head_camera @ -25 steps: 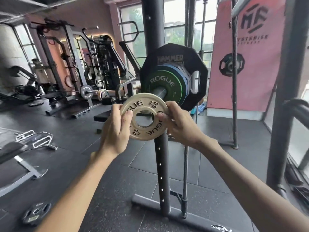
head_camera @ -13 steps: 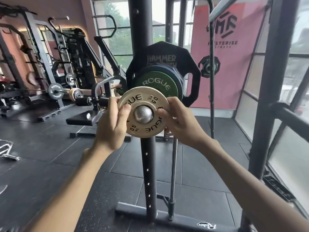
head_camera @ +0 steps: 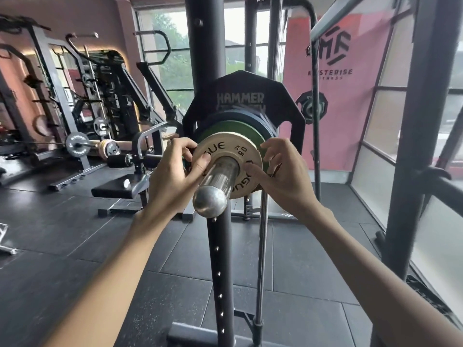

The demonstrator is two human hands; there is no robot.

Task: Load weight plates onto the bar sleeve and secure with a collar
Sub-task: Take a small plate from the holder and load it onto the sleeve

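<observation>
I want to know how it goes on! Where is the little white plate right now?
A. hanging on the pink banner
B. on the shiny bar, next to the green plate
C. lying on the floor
B: the white plate has the shiny bar sleeve poking through its hole, right in front of the green plate, with both hands on its edges.

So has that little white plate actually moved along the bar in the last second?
Yes. The white plate was held in front of the bar sleeve; now the sleeve pokes through it, and it sits near the green plate.
</observation>
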